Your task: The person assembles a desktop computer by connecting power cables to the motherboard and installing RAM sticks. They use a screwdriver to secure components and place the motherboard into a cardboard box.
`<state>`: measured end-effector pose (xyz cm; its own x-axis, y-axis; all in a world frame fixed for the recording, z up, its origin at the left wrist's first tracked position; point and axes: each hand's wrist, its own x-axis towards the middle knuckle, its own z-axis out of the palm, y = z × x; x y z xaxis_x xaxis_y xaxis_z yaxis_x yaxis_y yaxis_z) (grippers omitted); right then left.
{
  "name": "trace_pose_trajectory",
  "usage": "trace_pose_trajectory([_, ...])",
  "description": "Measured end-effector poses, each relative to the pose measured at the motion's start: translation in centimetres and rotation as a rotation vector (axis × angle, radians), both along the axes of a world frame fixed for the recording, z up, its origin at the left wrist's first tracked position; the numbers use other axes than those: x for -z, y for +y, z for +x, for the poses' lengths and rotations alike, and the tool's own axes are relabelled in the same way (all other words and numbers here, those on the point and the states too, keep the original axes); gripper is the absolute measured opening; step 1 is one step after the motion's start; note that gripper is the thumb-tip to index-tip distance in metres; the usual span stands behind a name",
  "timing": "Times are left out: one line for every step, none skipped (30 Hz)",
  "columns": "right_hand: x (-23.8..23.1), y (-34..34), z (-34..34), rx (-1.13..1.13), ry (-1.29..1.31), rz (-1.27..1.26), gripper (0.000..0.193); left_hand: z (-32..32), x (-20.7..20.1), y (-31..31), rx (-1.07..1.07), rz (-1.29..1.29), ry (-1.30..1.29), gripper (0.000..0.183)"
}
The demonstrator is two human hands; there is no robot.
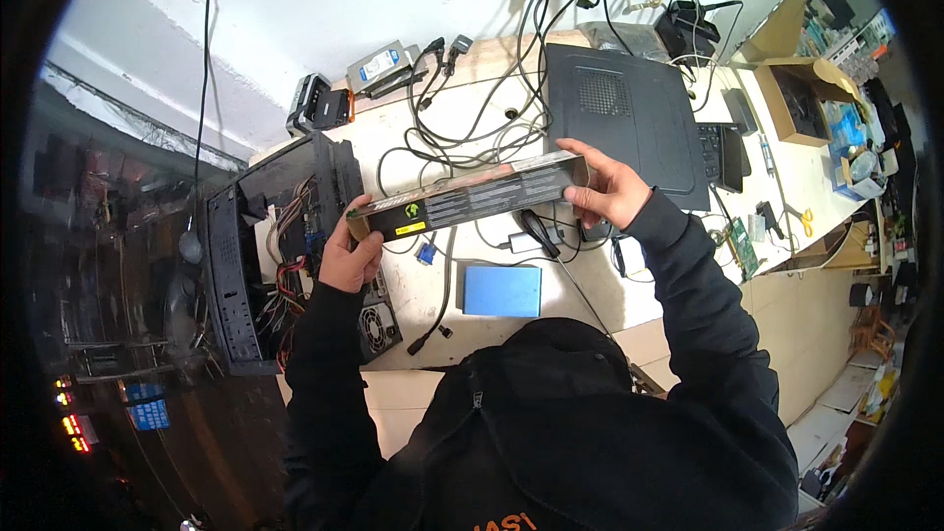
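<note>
A long, narrow black cardboard box [482, 201] with a green mark and a small yellow label is held up across the table, one end in each hand. My left hand [346, 254] grips its left end, where a brown flap stands open by the thumb. My right hand [608, 187] pinches the right end between thumb and fingers. What is inside the box cannot be seen. Below it a blue rectangular box [502, 291] lies on the table. Left of my left hand stands an opened computer case [241, 265] with wires showing.
A black case panel [629, 108] lies at the back right. Tangled black cables [482, 138] spread behind the held box. A hard drive [383, 64] lies near the wall. Further right are an open cardboard box [792, 103], a green circuit board [744, 248] and yellow scissors [807, 222].
</note>
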<state>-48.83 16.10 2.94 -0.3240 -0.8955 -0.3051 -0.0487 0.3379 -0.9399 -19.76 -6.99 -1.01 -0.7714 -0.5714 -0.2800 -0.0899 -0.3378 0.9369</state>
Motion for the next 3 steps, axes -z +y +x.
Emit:
trace_pose_trajectory([0.13, 0.02, -0.07, 0.008, -0.003, -0.018, 0.058, 0.14, 0.38, -0.34, 0.025, -0.035, 0.003, 0.054])
trace_pose_trajectory([0.45, 0.02, -0.2, 0.011, -0.008, -0.035, 0.058, 0.18, 0.49, -0.46, 0.013, -0.034, -0.018, 0.056])
trace_pose_trajectory([0.56, 0.01, -0.32, 0.014, -0.011, -0.031, 0.058, 0.1, 0.44, -0.54, 0.0, -0.033, -0.039, 0.057])
